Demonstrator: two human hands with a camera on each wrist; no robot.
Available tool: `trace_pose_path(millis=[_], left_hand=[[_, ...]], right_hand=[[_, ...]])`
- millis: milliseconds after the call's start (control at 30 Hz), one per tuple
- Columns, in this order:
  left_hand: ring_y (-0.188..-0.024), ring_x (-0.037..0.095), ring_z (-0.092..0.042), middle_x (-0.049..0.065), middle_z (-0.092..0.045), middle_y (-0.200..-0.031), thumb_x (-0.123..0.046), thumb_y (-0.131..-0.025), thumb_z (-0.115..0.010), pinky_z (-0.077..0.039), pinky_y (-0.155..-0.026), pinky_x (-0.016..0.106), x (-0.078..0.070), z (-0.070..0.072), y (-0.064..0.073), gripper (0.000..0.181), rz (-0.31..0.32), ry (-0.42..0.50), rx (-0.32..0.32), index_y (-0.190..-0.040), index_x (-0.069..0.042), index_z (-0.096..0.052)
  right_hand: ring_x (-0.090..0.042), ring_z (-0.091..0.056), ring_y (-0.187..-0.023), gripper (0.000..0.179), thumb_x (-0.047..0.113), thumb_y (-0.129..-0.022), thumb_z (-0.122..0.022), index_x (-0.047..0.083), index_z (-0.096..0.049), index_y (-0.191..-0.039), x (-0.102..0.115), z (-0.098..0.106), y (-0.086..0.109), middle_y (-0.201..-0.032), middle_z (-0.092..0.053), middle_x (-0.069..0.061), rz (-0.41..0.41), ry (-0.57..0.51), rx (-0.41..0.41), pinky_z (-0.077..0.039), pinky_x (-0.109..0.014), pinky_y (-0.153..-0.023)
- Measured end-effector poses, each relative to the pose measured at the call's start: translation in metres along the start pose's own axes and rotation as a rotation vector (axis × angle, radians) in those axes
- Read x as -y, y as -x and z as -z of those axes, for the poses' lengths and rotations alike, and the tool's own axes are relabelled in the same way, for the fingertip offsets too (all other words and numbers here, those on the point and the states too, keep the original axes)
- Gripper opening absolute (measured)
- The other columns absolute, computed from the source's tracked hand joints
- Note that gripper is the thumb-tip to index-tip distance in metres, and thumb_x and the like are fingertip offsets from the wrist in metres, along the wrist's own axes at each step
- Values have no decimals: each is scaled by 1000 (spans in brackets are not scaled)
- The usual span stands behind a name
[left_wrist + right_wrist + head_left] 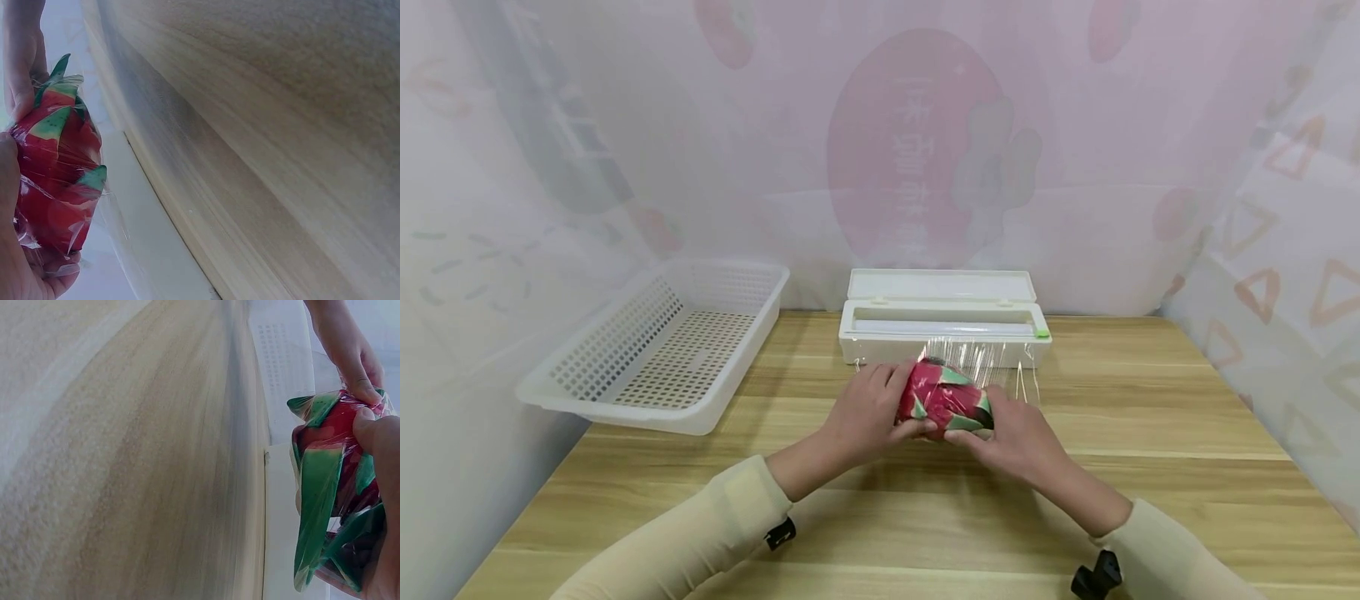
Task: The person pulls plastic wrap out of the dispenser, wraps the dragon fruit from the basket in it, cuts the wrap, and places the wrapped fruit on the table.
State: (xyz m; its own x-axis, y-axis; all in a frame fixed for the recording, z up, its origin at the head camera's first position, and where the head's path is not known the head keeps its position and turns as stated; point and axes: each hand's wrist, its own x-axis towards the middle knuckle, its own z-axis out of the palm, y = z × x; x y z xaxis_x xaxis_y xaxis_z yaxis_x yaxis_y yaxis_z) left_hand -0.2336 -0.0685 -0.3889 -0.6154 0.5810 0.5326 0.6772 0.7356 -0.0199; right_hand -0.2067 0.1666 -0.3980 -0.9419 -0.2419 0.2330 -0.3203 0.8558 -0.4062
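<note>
A red dragon fruit [943, 398] with green-tipped scales is held above the table between both hands, with clear plastic wrap [47, 209] stretched over its skin. My left hand [868, 410] grips its left end, thumb on the near side. On the right end my right hand [1024, 433] grips it the same way, its thumb close to the left thumb. Behind the fruit stands a white cling film box [942, 348] with its lid [942, 285] raised and a roll [943, 327] inside. A sheet of film [981, 357] runs from the box to the fruit.
A white perforated plastic basket [700, 417] stands at the left of the wooden table [1150, 408]. A printed cloth [1075, 233] hangs behind the table and along its sides. A green piece [1042, 333] sits at the box's right front edge.
</note>
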Motion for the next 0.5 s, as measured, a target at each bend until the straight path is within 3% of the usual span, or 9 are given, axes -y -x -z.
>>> trace_pose_path(millis=[267, 500], left_hand=[[-101, 25, -57, 13, -63, -114, -63, -84, -62, -48, -89, 38, -1, 1, 1, 85, 48, 12, 61, -137, 1, -49], [-99, 24, -58, 13, -63, -110, -64, -86, -58, -49, -88, 38, -1, 1, 1, 82, 100, 36, 129, -137, -1, -48]], right_hand=[[-18, -56, -73, 68, 65, -77, -69, 5, -56, -107, 1, 0, 2, -89, -63, -6, -12, -21, 7, -46, -33, -59], [-17, -52, -69, 66, 68, -77, -67, 6, -57, -100, 1, -1, 1, -82, -59, -2, -40, -39, 41, -43, -32, -56]])
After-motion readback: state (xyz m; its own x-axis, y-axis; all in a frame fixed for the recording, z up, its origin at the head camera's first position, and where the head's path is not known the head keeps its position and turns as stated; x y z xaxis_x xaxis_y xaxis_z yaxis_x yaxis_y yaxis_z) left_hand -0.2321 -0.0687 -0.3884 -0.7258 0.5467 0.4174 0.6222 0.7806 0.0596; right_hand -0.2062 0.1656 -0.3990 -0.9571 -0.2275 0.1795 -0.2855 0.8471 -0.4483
